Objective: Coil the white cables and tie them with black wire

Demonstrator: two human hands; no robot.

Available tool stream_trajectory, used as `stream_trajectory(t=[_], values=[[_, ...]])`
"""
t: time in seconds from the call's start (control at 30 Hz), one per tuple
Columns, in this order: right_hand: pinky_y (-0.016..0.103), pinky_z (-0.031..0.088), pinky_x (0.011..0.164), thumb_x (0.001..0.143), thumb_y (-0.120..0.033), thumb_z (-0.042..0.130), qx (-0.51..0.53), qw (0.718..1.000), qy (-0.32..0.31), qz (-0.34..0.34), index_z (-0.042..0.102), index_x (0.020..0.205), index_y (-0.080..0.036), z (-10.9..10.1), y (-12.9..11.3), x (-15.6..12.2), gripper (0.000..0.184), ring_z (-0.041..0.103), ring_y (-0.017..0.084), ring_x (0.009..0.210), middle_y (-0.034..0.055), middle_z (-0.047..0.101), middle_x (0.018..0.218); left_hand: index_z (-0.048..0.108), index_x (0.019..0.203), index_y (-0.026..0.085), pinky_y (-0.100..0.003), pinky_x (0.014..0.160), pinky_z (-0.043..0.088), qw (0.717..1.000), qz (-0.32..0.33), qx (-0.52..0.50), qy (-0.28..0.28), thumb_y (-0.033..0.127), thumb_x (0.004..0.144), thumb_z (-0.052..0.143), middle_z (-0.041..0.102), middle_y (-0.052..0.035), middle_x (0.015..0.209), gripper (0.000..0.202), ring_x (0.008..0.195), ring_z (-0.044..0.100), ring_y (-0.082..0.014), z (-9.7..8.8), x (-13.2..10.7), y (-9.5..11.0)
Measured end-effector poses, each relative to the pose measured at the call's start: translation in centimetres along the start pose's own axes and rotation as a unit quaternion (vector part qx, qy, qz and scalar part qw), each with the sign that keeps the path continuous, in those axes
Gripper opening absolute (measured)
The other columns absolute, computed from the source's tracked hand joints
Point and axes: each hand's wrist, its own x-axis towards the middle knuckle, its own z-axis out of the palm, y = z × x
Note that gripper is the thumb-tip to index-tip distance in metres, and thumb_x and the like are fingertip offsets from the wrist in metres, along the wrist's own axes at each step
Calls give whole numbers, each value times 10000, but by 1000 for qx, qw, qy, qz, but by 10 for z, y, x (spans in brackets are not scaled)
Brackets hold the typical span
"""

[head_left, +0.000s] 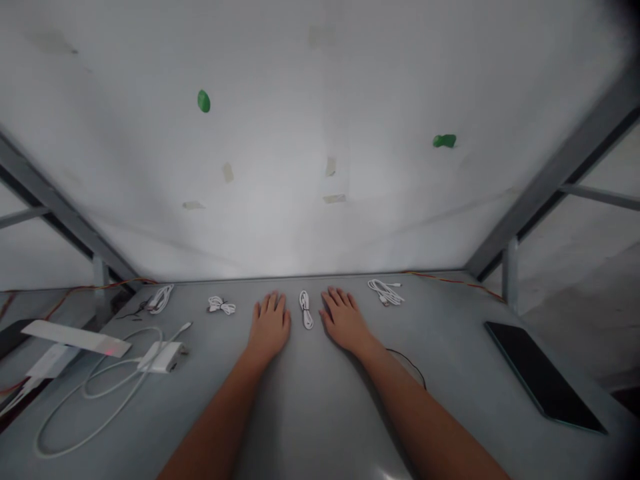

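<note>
Both of my hands lie flat, palm down, on the grey table [320,413]. My left hand [271,325] has its fingers stretched out and holds nothing. My right hand [344,319] lies the same way, fingers spread. Between the two hands rests a small coiled white cable [306,310], touched by neither. Another bundled white cable [221,305] lies left of my left hand. A looser white cable [386,291] lies beyond my right hand, near the table's far edge.
A white power adapter [161,357] with a long looped white cord [90,400] sits at the left, beside a flat white bar [75,337]. One more white cable [159,299] lies at the far left. A dark tablet [543,377] lies at the right. A white wall stands behind.
</note>
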Motion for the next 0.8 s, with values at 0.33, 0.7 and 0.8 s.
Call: stream_trajectory(t=[0.33, 0.7, 0.8], values=[[507, 188, 1265, 1051, -378, 381, 5, 1000, -9, 1, 464, 1557, -142, -2, -1, 0, 564, 314, 329, 1541, 133, 361, 1672, 475, 1541, 108, -575, 1230, 292, 1000, -3, -4, -2, 303, 1043, 326, 424, -183, 1631, 554, 1509, 383, -342, -2, 0, 1], [514, 194, 1264, 1050, -366, 383, 10, 1000, -4, 2, 468, 1554, -140, -2, -1, 0, 559, 319, 334, 1537, 132, 373, 1666, 470, 1544, 119, -576, 1229, 295, 1000, -1, 0, 2, 298, 1049, 325, 429, -174, 1631, 546, 1508, 384, -340, 0, 0, 0], [515, 199, 1262, 1047, -370, 386, 10, 1000, -5, 2, 467, 1554, -147, -1, 0, 0, 560, 316, 329, 1539, 129, 375, 1666, 468, 1545, 119, -574, 1227, 299, 1000, -2, -2, 3, 300, 1048, 326, 434, -175, 1627, 548, 1506, 388, -339, 0, 0, 0]])
